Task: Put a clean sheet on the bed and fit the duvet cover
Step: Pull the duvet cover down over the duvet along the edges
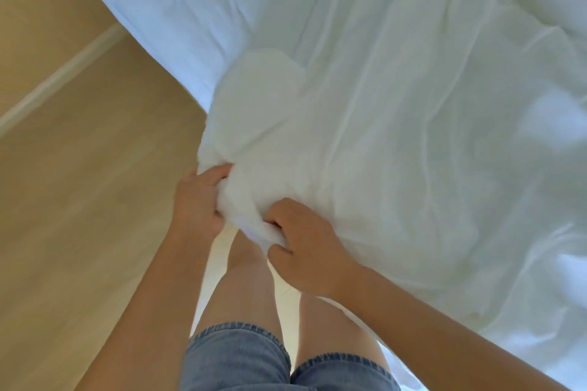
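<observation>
A bunched corner of the white duvet (pixel 381 136) was gripped by the left hand (pixel 198 200) and the right hand (pixel 306 251), close together; the rest was spread beyond them, beside the wooden floor (pixel 79 200).

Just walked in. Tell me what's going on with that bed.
A person in denim shorts stands at the bed's edge. The left-hand grip and right-hand grip both clutch a bunched, puffy corner of the white bedding, likely the duvet in its cover. The rest lies wrinkled across the bed, not yet smoothed. Wooden floor shows to the left.
</observation>
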A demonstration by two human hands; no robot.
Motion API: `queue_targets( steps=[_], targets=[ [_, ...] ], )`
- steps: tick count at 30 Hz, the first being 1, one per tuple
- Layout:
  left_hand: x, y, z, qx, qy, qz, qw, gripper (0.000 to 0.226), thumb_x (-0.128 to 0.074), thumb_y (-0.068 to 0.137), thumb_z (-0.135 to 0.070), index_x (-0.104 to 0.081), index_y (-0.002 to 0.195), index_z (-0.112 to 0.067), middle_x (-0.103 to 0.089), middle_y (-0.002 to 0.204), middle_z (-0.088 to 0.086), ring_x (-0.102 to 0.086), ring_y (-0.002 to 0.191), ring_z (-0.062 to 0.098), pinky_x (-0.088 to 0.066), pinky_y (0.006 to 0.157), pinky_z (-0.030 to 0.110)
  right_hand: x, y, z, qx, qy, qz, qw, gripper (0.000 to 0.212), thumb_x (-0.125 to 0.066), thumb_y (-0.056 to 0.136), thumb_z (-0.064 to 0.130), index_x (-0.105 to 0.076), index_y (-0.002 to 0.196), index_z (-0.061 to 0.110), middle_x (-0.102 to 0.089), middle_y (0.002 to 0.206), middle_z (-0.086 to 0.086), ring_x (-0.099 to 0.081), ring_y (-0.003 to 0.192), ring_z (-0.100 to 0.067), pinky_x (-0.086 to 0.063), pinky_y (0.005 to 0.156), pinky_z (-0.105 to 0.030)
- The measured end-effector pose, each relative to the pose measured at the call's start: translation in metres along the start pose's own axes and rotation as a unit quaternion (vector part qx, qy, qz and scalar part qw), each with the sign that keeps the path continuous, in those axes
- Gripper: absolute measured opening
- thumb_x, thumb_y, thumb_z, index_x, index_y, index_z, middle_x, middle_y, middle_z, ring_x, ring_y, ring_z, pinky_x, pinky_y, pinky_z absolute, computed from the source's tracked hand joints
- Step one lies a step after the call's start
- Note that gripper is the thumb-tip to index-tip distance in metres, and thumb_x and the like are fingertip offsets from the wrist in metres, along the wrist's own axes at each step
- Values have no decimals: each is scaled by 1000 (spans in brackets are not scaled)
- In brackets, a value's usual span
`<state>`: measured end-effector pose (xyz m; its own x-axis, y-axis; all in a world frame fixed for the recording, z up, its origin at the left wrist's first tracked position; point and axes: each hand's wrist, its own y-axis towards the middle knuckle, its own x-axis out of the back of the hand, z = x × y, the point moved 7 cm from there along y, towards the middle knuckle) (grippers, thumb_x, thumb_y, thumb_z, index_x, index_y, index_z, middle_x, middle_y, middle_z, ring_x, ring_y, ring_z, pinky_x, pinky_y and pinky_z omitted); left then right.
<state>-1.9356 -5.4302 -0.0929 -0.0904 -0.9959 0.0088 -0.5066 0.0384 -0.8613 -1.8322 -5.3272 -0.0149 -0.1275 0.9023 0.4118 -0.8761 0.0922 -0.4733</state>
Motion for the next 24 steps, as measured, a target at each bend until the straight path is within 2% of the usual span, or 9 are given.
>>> queue_targets(
  steps=[3,7,9,11,14,16,19,21,24],
  targets=[
    [58,-3,-18,-68,-17,-69,995,23,-61,75,7,-69,80,-14,-71,67,-1,-67,59,17,-53,50,25,-22,22,22,11,42,80,996,12,-54,82,8,-55,94,3,-44,86,1,-40,79,-16,-34,70,-30],
    [74,-1,-18,-74,-34,-95,992,27,-60,75,8,-68,85,-16,-72,72,-3,-68,62,18,-55,54,28,2,50,7,-30,-139,-90,986,56,-60,81,48,-51,123,13,-50,117,-3,-43,110,-26,-32,91,-37],
    [70,0,-23,-80,-31,-97,992,22,-61,76,5,-65,82,-16,-70,69,-3,-66,60,16,-52,51,25,1,59,-19,-136,-264,-5,955,83,-43,73,78,-38,133,20,-43,128,-1,-36,121,-26,-24,99,-42],
    [67,-1,-30,-90,-23,-99,991,21,-62,75,4,-61,76,-16,-68,67,-4,-65,58,15,-50,50,24,-2,63,-30,-165,-316,49,933,81,-32,71,85,-44,116,18,-51,110,0,-46,110,-24,-28,90,-41],
    [53,-7,-55,-122,-37,-70,989,25,-61,75,5,-58,70,-19,-67,64,-6,-64,56,13,-49,47,23,13,73,-14,-149,-220,-1,964,56,-40,81,74,-33,70,20,-44,64,7,-56,74,-24,-28,63,-31],
    [49,-10,-93,-176,-34,-44,983,22,-62,72,3,-63,73,-20,-70,69,-5,-66,60,12,-49,50,21,41,78,24,-102,-171,-142,970,59,-58,81,62,-21,61,21,-31,48,8,-42,51,-23,-21,47,-29],
    [90,5,-169,-254,24,-90,963,24,-67,66,-9,-69,89,-6,-73,80,4,-69,68,17,-51,52,22,66,94,116,64,-198,-351,913,55,-70,65,46,-22,61,20,-21,43,9,-24,41,-19,-15,45,-20],
    [137,25,-204,-247,38,-131,959,34,-68,68,-13,-69,101,-4,-72,94,13,-71,77,25,-54,56,28,46,122,157,120,-202,-349,907,47,-73,57,40,-30,58,22,-32,38,6,-33,36,-22,-21,50,-19],
    [187,53,-191,-197,53,-203,958,25,-69,63,-14,-70,87,-15,-72,77,0,-68,68,19,-51,52,24,-12,161,157,132,-208,-258,934,41,-89,49,29,-51,55,15,-48,42,3,-50,39,-22,-31,46,-20]
  ],
)
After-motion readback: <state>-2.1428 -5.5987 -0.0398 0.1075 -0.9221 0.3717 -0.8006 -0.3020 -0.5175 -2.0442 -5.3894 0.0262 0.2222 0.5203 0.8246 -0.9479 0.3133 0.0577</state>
